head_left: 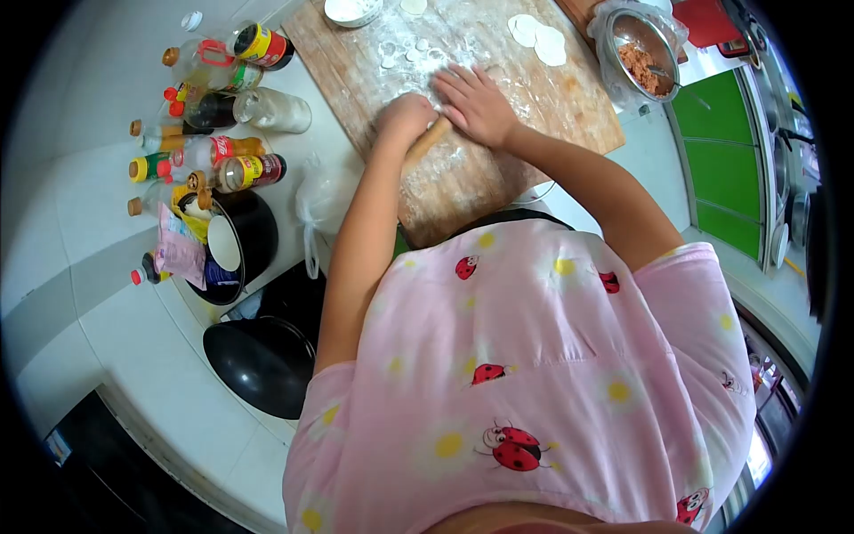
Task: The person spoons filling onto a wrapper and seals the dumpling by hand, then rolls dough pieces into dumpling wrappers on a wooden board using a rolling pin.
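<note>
On the floury wooden board (569, 111), my right hand (478, 105) lies flat with its fingers stretched out, the palm over one end of a rolling pin (429, 142). Close to its left, my left hand (407, 117) is curled closed beside the pin; what its fingers pinch is hidden. The pin slants down to the left, partly covered by the left forearm. Several small dough pieces (413, 55) lie in flour beyond the hands. Round flat dough wrappers (550, 46) rest farther off to the right. A white bowl (353, 11) stands at the board's far edge.
Right of the board is a metal bowl (669, 78) of minced filling (642, 66) with a utensil in it. Several bottles (233, 107) line the left wall. A plastic bag (316, 200), a black pot (258, 236) and a black wok (258, 365) are nearer on the left.
</note>
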